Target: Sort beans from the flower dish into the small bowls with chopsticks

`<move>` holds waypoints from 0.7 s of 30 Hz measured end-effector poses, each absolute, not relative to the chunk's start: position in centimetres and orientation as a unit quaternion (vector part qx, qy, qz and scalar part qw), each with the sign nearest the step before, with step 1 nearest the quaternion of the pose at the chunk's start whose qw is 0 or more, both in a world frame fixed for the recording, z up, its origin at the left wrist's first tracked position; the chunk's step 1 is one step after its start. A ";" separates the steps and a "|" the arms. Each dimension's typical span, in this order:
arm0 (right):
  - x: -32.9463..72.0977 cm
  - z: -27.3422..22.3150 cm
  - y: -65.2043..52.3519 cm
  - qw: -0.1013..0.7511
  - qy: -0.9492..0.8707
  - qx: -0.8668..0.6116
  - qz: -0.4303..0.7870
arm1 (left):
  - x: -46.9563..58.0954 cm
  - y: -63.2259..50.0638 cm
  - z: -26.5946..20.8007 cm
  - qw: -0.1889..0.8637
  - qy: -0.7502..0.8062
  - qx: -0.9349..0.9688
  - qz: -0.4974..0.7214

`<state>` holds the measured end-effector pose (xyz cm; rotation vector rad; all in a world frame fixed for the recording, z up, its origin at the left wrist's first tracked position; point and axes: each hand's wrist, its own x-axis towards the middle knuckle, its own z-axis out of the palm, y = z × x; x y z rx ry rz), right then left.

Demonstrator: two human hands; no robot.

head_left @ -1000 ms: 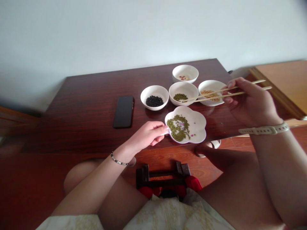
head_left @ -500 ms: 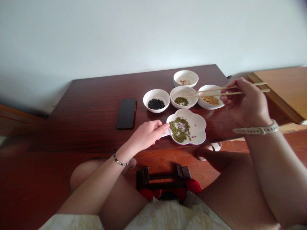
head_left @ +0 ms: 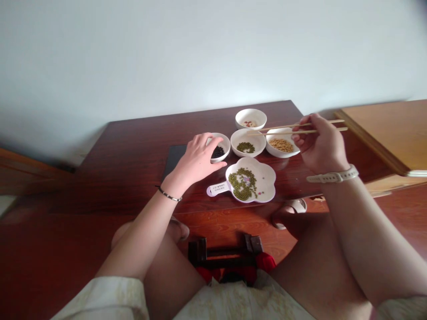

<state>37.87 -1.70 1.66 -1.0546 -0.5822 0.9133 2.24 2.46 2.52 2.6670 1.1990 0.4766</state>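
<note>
My left hand [head_left: 198, 159] is open, thumb and fingers apart, at the left side of the white bowl of black beans [head_left: 218, 152]. Whether it touches that bowl I cannot tell. My right hand [head_left: 322, 142] grips a pair of chopsticks [head_left: 303, 128], whose tips reach left over the white bowl of green mung beans [head_left: 246, 147]. Below that bowl lies a flower-shaped white dish [head_left: 267, 180] with a lilac rim and a short handle [head_left: 218, 189], holding more mung beans [head_left: 243, 184]. Under my right hand's fingers stands a bowl of yellow soybeans [head_left: 281, 144].
At the back stands a white bowl with a few red-and-white pieces [head_left: 250, 122]. A black phone [head_left: 174, 158] lies partly hidden behind my left hand. The dark table [head_left: 133, 151] meets a pale wall; a lighter wooden cabinet [head_left: 383, 129] stands at the right.
My left hand has let go of the dish's handle and moved up to the black-bean bowl, opening. The right hand still holds the chopsticks over the mung-bean bowl. The view has shifted slightly.
</note>
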 end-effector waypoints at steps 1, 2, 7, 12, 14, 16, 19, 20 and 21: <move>37.9 1.7 -1.7 0.727 -0.261 -0.475 0.420 | 2.5 3.0 2.5 0.088 0.414 0.895 0.139; 38.0 1.7 -1.8 0.727 -0.260 -0.472 0.425 | 2.8 3.5 2.4 0.093 0.428 0.891 0.120; 38.3 1.8 -2.2 0.728 -0.265 -0.461 0.432 | 3.3 5.6 2.1 0.144 0.463 0.870 0.089; 38.4 1.8 -2.5 0.731 -0.261 -0.461 0.430 | 1.6 7.1 1.7 0.138 0.453 0.875 0.100; 38.4 1.7 -2.5 0.733 -0.260 -0.460 0.428 | 0.7 7.4 1.7 0.132 0.459 0.872 0.103; 38.4 1.6 -2.4 0.733 -0.261 -0.461 0.426 | 0.1 7.6 1.8 0.122 0.470 0.869 0.100; 38.7 1.3 -2.0 0.734 -0.259 -0.466 0.421 | 0.5 7.6 2.1 0.086 0.455 0.881 0.101; 38.7 1.2 -1.8 0.736 -0.256 -0.466 0.419 | 1.0 7.5 2.2 0.072 0.433 0.892 0.106; 38.8 1.1 -1.6 0.739 -0.253 -0.465 0.418 | 1.7 7.5 2.3 0.060 0.397 0.909 0.109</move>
